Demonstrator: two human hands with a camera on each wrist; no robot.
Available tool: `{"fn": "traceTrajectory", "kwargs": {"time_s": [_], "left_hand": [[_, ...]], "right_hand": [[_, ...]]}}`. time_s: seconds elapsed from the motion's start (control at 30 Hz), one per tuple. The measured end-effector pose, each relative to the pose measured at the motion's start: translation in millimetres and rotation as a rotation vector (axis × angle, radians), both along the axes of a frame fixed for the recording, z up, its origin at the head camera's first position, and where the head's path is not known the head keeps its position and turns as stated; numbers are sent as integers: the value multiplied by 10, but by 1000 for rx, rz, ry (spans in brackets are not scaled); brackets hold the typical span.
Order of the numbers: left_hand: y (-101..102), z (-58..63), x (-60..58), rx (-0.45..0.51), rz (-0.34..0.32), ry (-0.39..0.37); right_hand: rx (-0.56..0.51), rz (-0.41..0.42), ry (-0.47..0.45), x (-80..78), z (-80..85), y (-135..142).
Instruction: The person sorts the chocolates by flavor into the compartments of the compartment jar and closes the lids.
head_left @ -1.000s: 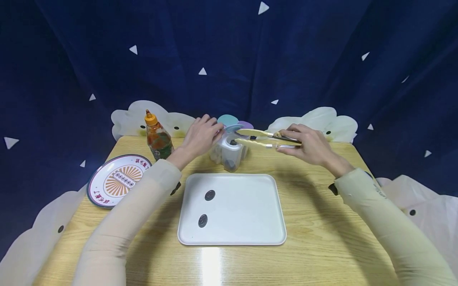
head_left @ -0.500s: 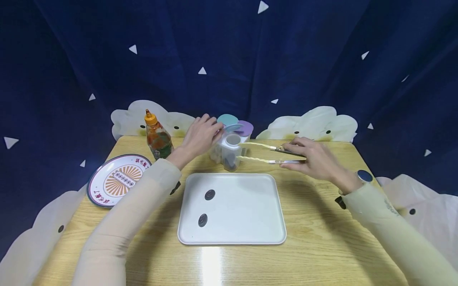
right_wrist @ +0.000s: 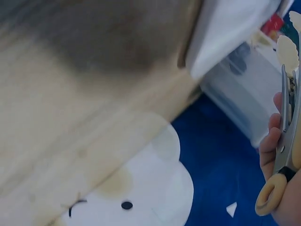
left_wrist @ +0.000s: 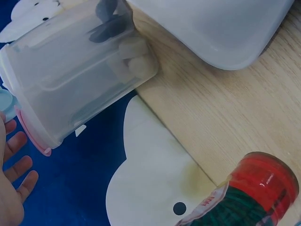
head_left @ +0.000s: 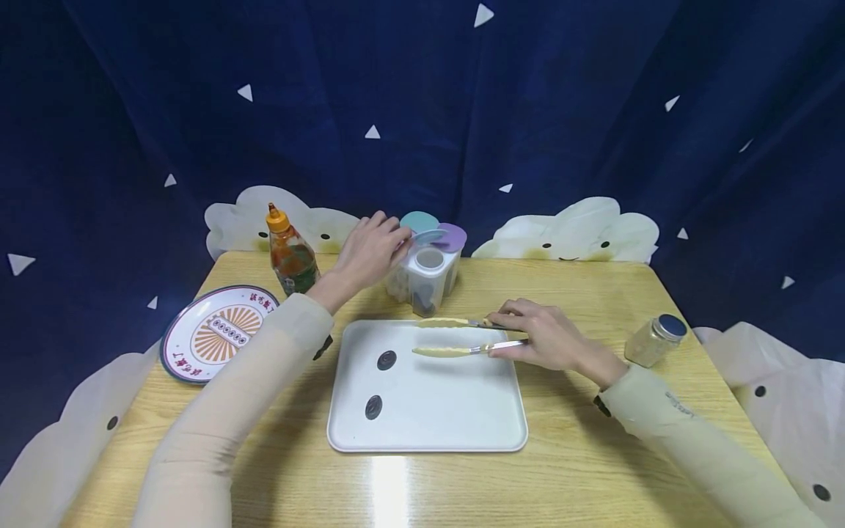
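My left hand [head_left: 372, 249] holds the raised light-blue lid [head_left: 429, 236] of a clear-walled container [head_left: 427, 286] at the back. Its other fingers spread loosely in the left wrist view. Dark pieces [left_wrist: 110, 26] and pale lumps [left_wrist: 138, 59] show through the container's walls. In my right hand [head_left: 544, 337] are cream-tipped metal tongs [head_left: 449, 352]. Their arms stand apart over the upper part of a white tray [head_left: 436, 418], with nothing between the tips. Two dark oval pieces, one higher [head_left: 386, 359] and one lower [head_left: 373, 407], lie on the tray's left side.
A sauce bottle [head_left: 293, 257] with an orange cap stands behind my left forearm. A patterned plate [head_left: 198, 352] lies at the left, partly covered by the sleeve. Beyond my right wrist is a small jar [head_left: 650, 343] with a dark-blue lid. A navy curtain [head_left: 561, 110] hangs behind the table.
My right hand has drawn the tongs away from the container's opening, down and toward me over the tray. The jar at right has come into view. My left hand stays at the lid.
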State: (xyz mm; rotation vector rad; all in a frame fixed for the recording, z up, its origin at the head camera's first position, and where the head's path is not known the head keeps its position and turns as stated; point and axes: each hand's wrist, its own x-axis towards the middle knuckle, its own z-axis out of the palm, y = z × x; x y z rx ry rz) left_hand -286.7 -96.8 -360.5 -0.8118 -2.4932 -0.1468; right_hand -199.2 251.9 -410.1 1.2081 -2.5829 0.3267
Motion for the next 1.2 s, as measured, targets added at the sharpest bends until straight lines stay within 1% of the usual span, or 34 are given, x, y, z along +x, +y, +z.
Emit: {"fn": "traceTrajectory", "kwargs": {"time_s": [0.17,0.4,0.57,0.77,0.93,1.2], "left_hand": [[0,2,0,-4,3,-6],[-6,0,-1,-1,1,-3],[-2,-6,-2,8,-6,11],[4,-16,-7,10,-8,11],[10,-15,-7,12,-8,2],[4,-29,-13,17,-5,17]], "right_hand": [[47,-2,-51,13,-123,-143],[65,41,-76,-18,-229,-322],[73,57,-104,-46,-257,-423],[75,71,-108,-76,-291,-507],[83,79,-102,-84,-314,-534],[79,82,-105,-77,-350,-545]]}}
